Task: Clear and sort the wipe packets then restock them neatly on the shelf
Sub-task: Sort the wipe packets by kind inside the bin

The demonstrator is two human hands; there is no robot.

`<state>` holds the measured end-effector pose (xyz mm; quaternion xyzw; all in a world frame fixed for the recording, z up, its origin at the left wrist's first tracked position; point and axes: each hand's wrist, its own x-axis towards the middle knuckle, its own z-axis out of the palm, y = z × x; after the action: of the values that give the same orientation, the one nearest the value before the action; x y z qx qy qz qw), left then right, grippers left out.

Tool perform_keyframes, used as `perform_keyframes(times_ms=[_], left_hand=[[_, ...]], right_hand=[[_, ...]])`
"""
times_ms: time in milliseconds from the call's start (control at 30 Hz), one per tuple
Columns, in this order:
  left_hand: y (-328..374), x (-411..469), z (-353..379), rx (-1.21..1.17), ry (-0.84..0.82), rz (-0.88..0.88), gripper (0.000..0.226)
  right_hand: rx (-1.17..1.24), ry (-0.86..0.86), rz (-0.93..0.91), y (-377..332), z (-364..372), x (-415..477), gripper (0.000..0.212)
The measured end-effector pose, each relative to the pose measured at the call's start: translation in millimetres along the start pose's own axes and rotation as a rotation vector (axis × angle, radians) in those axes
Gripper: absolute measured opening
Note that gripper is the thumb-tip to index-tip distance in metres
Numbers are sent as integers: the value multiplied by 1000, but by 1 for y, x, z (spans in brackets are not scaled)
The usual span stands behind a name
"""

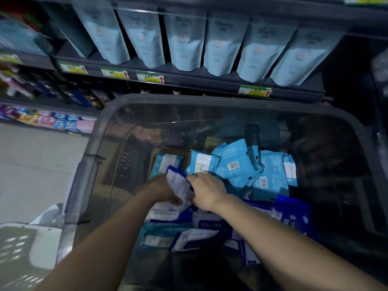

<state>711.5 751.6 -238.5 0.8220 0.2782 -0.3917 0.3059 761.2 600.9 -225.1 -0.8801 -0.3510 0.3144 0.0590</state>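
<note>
Both my hands reach down into a large clear plastic bin point(98, 148) full of wipe packets. My left hand point(160, 190) and my right hand point(206, 191) together grip a small stack of dark-blue-and-white wipe packets point(178, 183), one hand on each side. Light blue wipe packets point(237, 162) lie in a loose heap in the bin's far right part. More dark blue and white packets point(210, 225) lie jumbled in the near part, under my forearms. The shelf point(189, 80) stands behind the bin.
Light blue stand-up pouches point(184, 40) line the shelf above yellow-green price labels point(150, 77). Coloured packs point(42, 119) fill the low shelves at the left. A white slotted basket point(25, 248) sits on the pale floor at the lower left.
</note>
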Motion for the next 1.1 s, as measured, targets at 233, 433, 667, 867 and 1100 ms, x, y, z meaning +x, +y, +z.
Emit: perform_keyframes(times_ms=[233, 433, 667, 867, 1100], left_hand=[[31, -20, -52, -320, 5, 204, 18], [41, -36, -62, 50, -137, 239, 30], [12, -27, -5, 770, -358, 167, 48], [13, -19, -27, 539, -209, 239, 24], [42, -23, -68, -75, -132, 445, 36]], right_hand=[[743, 127, 228, 0, -29, 1, 35], [831, 336, 265, 14, -51, -7, 30], [691, 308, 263, 20, -63, -24, 38], [541, 328, 277, 30, -74, -38, 40], [623, 373, 291, 48, -106, -59, 32]])
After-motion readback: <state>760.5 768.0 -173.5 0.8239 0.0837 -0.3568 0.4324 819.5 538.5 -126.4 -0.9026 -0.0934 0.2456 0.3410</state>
